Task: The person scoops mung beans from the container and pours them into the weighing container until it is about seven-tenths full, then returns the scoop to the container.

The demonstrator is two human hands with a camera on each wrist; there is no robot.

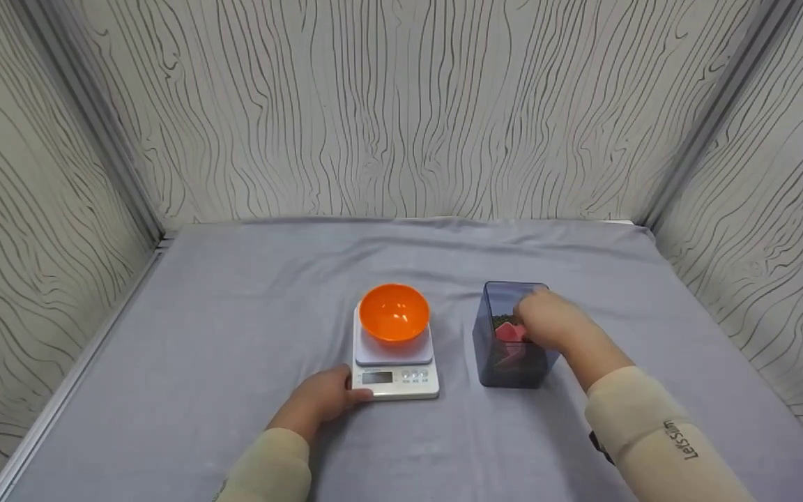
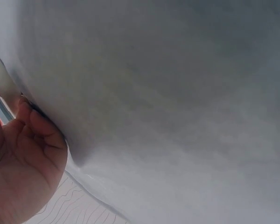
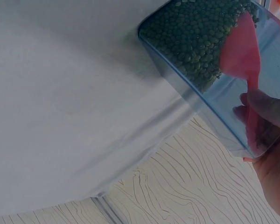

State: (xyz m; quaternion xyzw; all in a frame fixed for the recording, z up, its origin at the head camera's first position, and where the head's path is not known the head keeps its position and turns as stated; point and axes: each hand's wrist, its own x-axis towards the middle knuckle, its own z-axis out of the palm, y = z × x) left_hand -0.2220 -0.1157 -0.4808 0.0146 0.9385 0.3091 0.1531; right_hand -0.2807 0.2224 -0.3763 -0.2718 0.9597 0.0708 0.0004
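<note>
A white kitchen scale lies on the cloth, and an orange bowl rests on its platform. At the scale's front left corner my left hand grips the edge, thumb along the front and fingers at the side. In the left wrist view that hand has its fingers bent against the scale's edge. My right hand reaches into a tall bluish see-through container and holds a red scoop by its handle. The scoop's head is at the small green beans inside.
A grey-lilac cloth with some folds covers the table. Pale panels with a wood-grain pattern stand behind it and on both sides, joined by grey metal posts.
</note>
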